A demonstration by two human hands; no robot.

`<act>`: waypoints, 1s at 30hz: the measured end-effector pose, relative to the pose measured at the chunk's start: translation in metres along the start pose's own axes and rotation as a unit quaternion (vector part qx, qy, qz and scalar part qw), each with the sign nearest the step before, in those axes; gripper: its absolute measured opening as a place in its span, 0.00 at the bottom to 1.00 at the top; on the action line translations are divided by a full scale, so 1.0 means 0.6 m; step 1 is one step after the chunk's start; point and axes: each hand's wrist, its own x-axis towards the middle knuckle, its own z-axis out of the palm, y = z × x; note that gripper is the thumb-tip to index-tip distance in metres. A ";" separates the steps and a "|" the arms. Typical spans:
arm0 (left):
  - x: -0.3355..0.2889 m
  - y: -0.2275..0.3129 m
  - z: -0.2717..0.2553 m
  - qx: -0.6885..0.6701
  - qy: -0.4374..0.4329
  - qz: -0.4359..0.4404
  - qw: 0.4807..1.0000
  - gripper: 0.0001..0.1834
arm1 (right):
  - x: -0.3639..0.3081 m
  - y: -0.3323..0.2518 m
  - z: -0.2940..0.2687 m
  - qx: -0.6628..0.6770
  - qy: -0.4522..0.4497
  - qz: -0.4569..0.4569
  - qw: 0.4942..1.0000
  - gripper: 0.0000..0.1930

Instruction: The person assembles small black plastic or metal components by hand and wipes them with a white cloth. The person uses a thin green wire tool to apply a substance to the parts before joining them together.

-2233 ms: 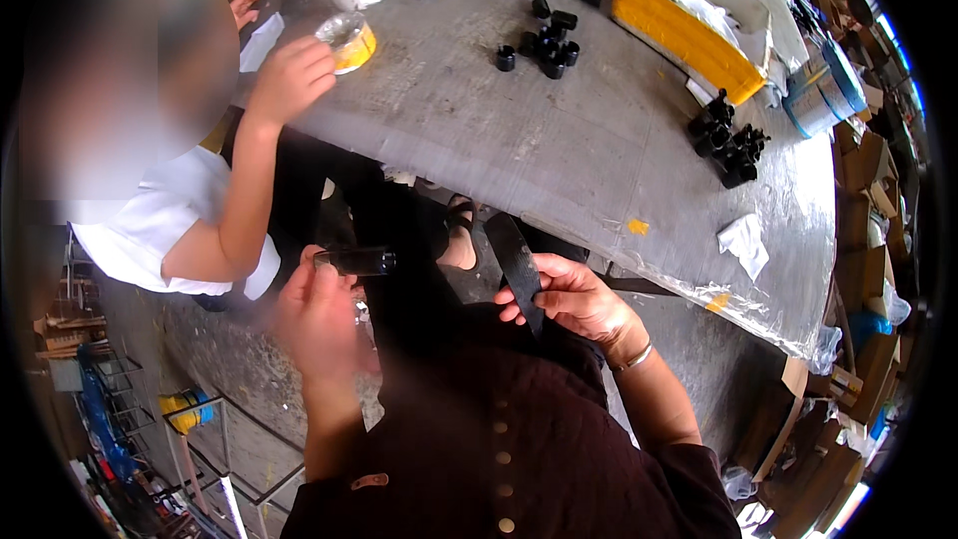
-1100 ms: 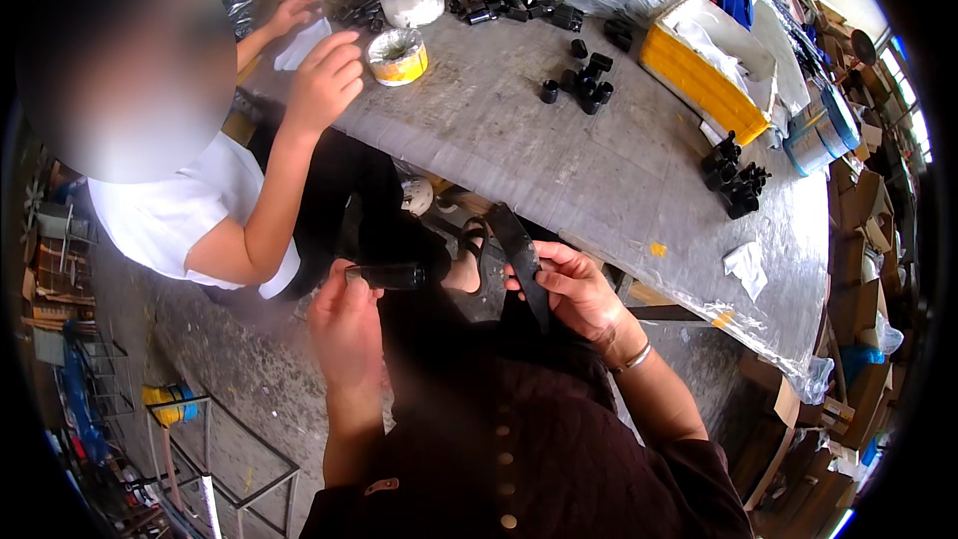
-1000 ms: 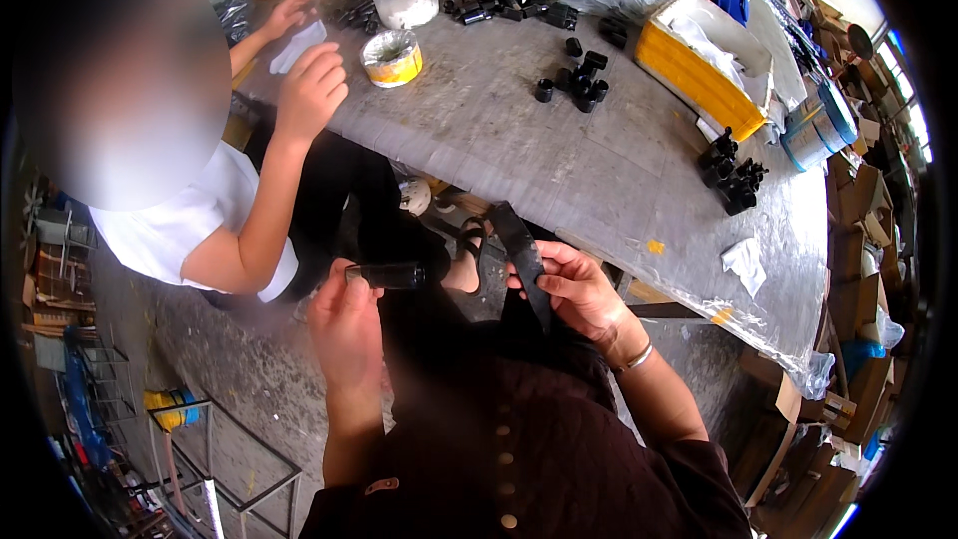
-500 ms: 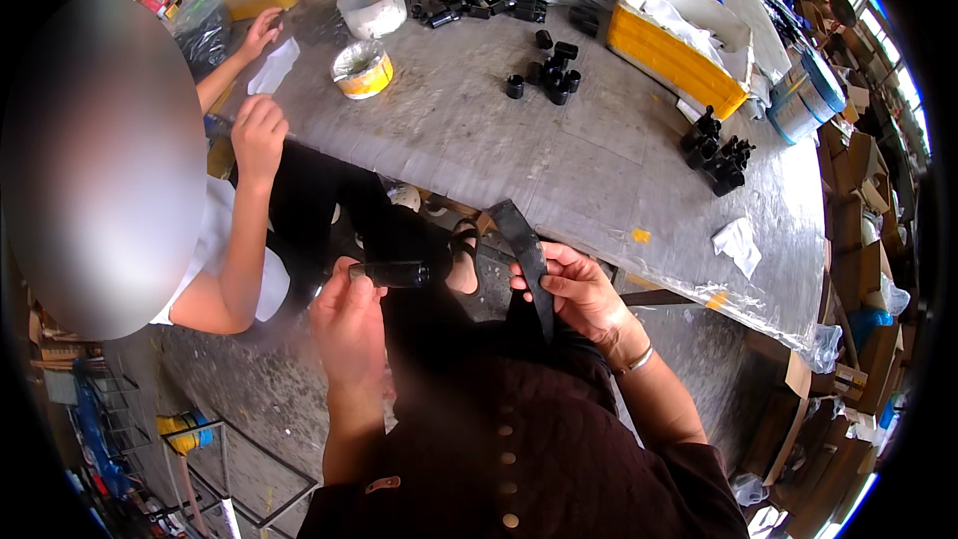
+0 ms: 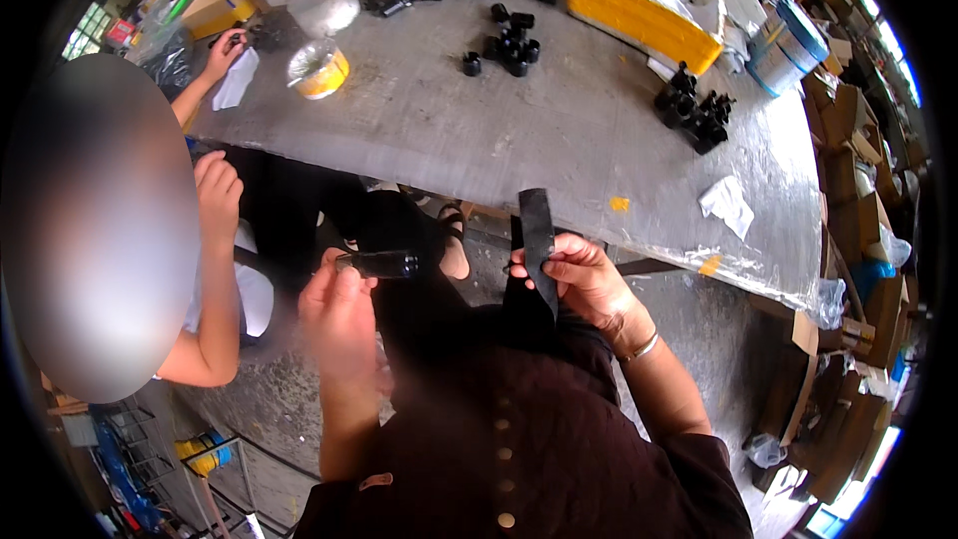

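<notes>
My left hand [image 5: 342,304] pinches one end of a short, glossy black cylindrical piece [image 5: 387,265], which points to the right. Between the thumb and fingers of my right hand [image 5: 577,274] is a flat, dull black strip [image 5: 537,230], held nearly upright. The strip and the cylinder are apart, both in front of my body at the near side of the table [image 5: 419,130]. Several small black cylindrical parts [image 5: 514,48] stand in a cluster on the tabletop, and another cluster of black parts [image 5: 694,112] lies farther right.
A co-worker's hand [image 5: 220,190] is at the table's left edge, near a white paper [image 5: 236,80]. Behind it stand a yellow-and-white tub [image 5: 324,75] and cardboard boxes. A yellow-sided foam box [image 5: 639,15], a bucket [image 5: 785,50] and a crumpled white cloth [image 5: 727,205] are to the right.
The strip in my right hand has turned from leaning left to nearly upright. My left hand has shifted slightly left with the cylinder. The view has shifted, and the co-worker's hands have moved.
</notes>
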 end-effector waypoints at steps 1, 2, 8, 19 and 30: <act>-0.001 -0.007 0.000 0.009 0.004 0.012 1.000 0.09 | -0.011 -0.005 -0.003 0.009 0.019 0.001 1.000 0.08; -0.001 -0.010 0.001 0.022 0.027 0.009 0.999 0.10 | -0.024 -0.015 -0.006 -0.008 0.051 0.019 0.998 0.05; -0.001 -0.008 0.007 0.029 -0.013 -0.025 0.999 0.15 | -0.118 -0.065 -0.115 -0.313 -0.043 -0.031 0.948 0.11; 0.020 -0.026 0.013 -0.052 -0.109 -0.037 0.992 0.13 | -0.228 -0.063 -0.168 -0.424 0.105 0.087 0.895 0.08; 0.002 -0.015 0.024 0.056 0.007 -0.065 0.996 0.11 | -0.213 -0.085 -0.168 -0.434 0.111 0.087 0.890 0.10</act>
